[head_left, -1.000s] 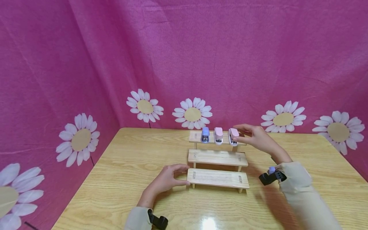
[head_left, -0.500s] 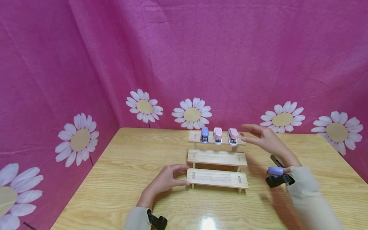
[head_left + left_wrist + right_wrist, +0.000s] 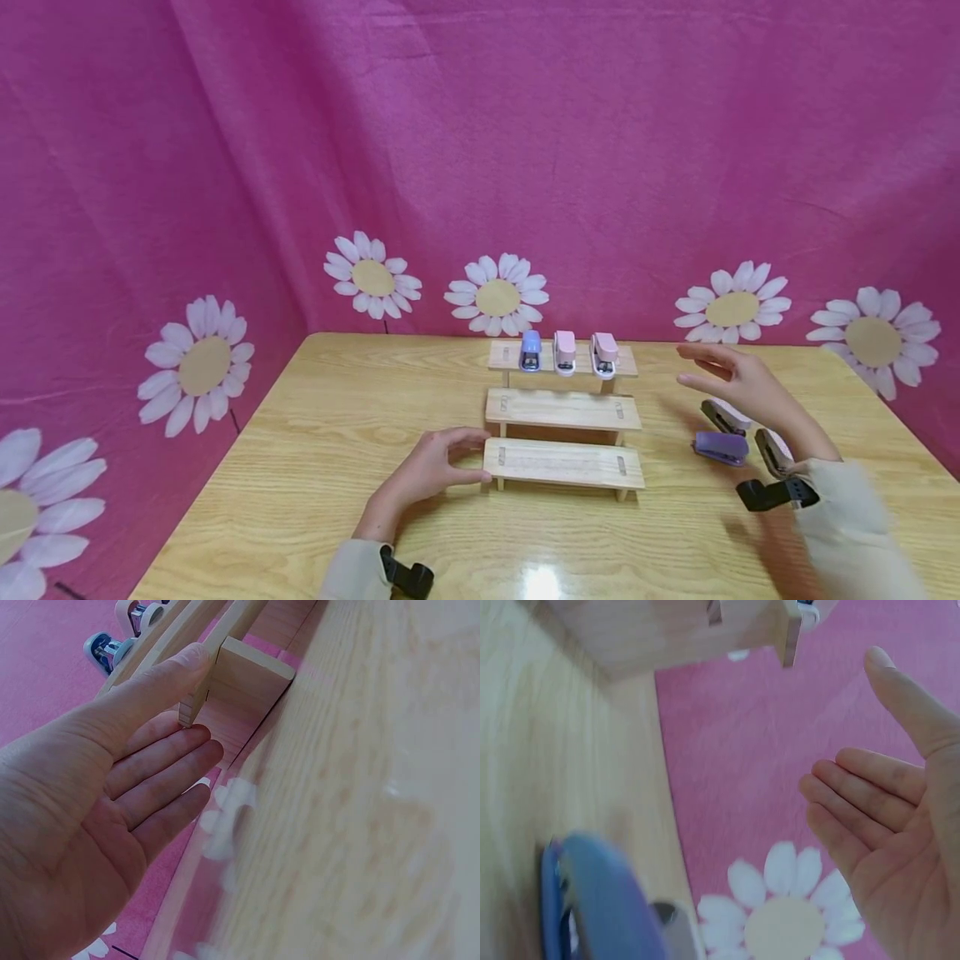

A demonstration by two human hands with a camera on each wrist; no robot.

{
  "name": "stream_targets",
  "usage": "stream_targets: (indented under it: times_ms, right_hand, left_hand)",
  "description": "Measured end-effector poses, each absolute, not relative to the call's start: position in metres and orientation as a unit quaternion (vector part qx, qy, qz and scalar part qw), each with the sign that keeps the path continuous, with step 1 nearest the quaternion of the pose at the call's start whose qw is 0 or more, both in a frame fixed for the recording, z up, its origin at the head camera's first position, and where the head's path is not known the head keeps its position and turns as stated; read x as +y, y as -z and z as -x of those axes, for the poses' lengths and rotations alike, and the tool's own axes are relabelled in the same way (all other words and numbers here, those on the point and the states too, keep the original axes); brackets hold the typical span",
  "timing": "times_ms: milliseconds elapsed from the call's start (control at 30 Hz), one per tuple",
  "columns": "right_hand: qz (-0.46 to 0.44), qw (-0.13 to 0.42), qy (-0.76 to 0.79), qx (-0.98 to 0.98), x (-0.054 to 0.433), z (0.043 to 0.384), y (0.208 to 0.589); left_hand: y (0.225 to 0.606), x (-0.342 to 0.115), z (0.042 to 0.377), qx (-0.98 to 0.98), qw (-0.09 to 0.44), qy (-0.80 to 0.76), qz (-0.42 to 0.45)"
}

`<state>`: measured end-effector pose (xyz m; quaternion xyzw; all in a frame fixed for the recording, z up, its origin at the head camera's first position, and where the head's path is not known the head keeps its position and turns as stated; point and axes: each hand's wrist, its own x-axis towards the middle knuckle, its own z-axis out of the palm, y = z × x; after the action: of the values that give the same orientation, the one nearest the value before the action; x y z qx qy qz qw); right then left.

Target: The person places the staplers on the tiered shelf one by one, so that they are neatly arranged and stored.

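Observation:
A three-step wooden display stand (image 3: pixel 562 462) stands on the table. My left hand (image 3: pixel 435 471) holds the left end of its lowest step, thumb at the front corner and index finger at the back one. In the left wrist view the thumb of that hand (image 3: pixel 112 780) lies along the board's end. On the top step a blue mini stapler (image 3: pixel 531 350) and two pink ones, the middle stapler (image 3: pixel 565 352) and the right stapler (image 3: pixel 603 355), stand in a row. My right hand (image 3: pixel 750 387) hovers right of the stand with nothing in it, fingers extended.
On the table below my right hand lie a purple stapler (image 3: pixel 721 448), a pale stapler (image 3: pixel 726 415) and another pale stapler (image 3: pixel 774 452), partly hidden by the wrist. A pink daisy-print cloth (image 3: pixel 600 167) hangs behind the wooden table (image 3: pixel 360 392).
My right hand has let go of the right pink stapler on the top step and moved right, towards the staplers on the table. My left hand has stayed at the lowest step.

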<state>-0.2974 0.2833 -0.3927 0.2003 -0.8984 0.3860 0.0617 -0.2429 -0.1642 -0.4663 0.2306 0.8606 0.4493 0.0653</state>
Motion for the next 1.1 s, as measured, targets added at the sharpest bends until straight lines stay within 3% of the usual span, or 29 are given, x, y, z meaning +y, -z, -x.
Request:
stream_targets:
  times_ms: [1100]
  right_hand:
    - [-0.106, 0.049, -0.382, -0.917, 0.39, 0.246, 0.458]
  left_hand:
    - [0.465, -0.163, 0.241, 0.864, 0.063, -0.445, -0.228]
